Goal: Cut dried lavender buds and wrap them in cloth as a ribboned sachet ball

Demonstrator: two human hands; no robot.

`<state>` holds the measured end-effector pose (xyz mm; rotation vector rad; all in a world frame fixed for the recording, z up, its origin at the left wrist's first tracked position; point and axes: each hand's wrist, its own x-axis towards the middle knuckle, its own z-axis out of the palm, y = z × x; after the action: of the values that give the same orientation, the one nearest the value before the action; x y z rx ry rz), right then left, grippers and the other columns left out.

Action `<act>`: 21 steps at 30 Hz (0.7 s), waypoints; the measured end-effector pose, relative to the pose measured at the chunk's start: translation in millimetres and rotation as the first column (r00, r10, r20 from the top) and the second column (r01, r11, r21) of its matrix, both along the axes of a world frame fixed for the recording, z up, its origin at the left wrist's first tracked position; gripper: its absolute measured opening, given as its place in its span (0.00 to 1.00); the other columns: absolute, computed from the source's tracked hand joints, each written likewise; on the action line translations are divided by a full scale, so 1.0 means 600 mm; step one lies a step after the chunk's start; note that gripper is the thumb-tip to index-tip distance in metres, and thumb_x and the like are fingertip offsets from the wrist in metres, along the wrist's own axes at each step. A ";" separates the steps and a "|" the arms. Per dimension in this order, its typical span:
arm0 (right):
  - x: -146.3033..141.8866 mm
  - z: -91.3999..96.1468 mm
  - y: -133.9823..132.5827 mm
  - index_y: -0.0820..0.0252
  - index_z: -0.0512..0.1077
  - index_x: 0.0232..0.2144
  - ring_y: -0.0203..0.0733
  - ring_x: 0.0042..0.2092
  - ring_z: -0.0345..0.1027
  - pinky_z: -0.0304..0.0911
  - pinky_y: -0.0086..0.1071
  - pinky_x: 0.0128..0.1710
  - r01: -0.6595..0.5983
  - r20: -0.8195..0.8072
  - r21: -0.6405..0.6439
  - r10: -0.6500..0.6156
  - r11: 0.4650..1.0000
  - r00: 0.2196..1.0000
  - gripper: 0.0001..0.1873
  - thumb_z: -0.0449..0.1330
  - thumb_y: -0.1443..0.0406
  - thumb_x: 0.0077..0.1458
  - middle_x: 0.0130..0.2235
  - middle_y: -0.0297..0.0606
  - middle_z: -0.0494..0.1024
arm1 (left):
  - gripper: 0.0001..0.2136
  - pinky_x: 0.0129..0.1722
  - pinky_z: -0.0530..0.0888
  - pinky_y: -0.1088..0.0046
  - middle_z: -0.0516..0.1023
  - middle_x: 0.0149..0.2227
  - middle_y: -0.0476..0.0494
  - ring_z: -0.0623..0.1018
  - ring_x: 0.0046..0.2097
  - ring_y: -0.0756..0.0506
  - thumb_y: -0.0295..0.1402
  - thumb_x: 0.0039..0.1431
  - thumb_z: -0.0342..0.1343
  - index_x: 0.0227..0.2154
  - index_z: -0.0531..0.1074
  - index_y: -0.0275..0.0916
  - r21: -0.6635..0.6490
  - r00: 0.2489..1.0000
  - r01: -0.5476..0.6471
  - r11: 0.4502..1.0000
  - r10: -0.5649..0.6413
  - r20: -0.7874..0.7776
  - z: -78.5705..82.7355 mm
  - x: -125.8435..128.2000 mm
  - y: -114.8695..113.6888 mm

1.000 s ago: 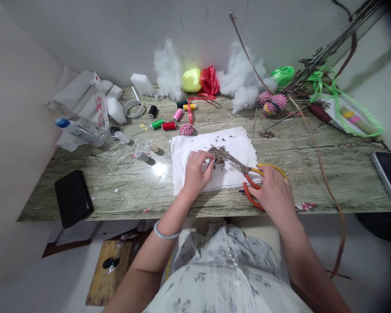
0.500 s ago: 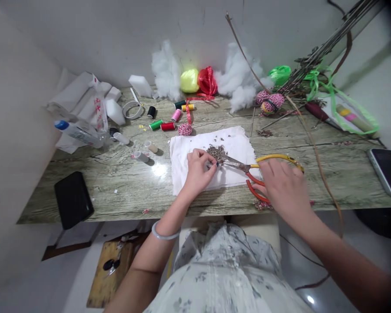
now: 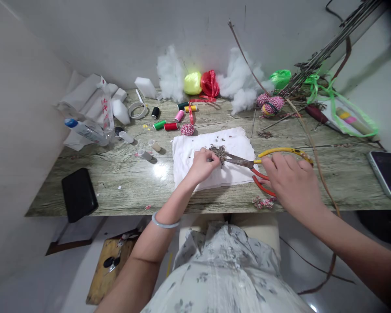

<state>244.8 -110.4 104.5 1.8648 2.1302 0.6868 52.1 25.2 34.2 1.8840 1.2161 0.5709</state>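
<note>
Your right hand (image 3: pixel 289 180) has moved out to your right over the last second, its fingers wrapped round the scissors (image 3: pixel 247 164), which now point more squarely leftward over the cloth (image 3: pixel 184 150), tips at the right edge of the dry pile (image 3: pixel 219 151). That likely gives them a straighter reach toward your left hand (image 3: pixel 202 165), whose fingers curl at the pile's near-left side; whether they pinch anything, I can't tell.

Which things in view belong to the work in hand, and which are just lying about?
In use: scissors, dried plant bits, white cloth under the bits.

Apparently just lying about: red thread spool, red-and-white string ball, tape roll, smartphone, blue-capped bottle.
</note>
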 end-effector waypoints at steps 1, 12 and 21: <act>0.000 0.001 0.000 0.61 0.65 0.39 0.46 0.34 0.55 0.44 0.37 0.32 0.002 0.002 0.003 -0.002 1.000 1.000 0.07 0.49 0.70 0.59 0.31 0.40 0.65 | 0.05 0.43 0.70 0.63 0.71 0.30 0.45 0.72 0.39 0.44 0.27 0.47 0.56 0.19 0.73 0.38 -0.014 1.000 0.022 1.000 -0.022 0.011 0.000 0.003 0.000; 0.004 -0.002 0.000 0.61 0.65 0.38 0.45 0.34 0.55 0.43 0.36 0.32 -0.007 0.006 0.011 0.007 1.000 1.000 0.09 0.46 0.72 0.61 0.31 0.40 0.65 | 0.06 0.39 0.70 0.66 0.72 0.28 0.46 0.72 0.35 0.46 0.29 0.47 0.55 0.18 0.72 0.38 -0.070 0.997 0.041 0.997 -0.037 0.066 0.002 0.010 0.009; 0.016 -0.005 -0.006 0.61 0.66 0.38 0.45 0.34 0.55 0.43 0.36 0.32 0.002 0.008 -0.002 -0.002 1.000 1.000 0.08 0.48 0.72 0.59 0.31 0.40 0.65 | 0.04 0.47 0.67 0.58 0.68 0.33 0.44 0.67 0.44 0.41 0.26 0.49 0.56 0.22 0.72 0.39 0.128 0.999 -0.051 0.991 0.053 -0.008 0.020 0.001 0.005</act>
<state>254.1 -113.8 101.7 1.8592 2.1232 0.6905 52.5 28.5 46.2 1.9685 1.2657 0.6808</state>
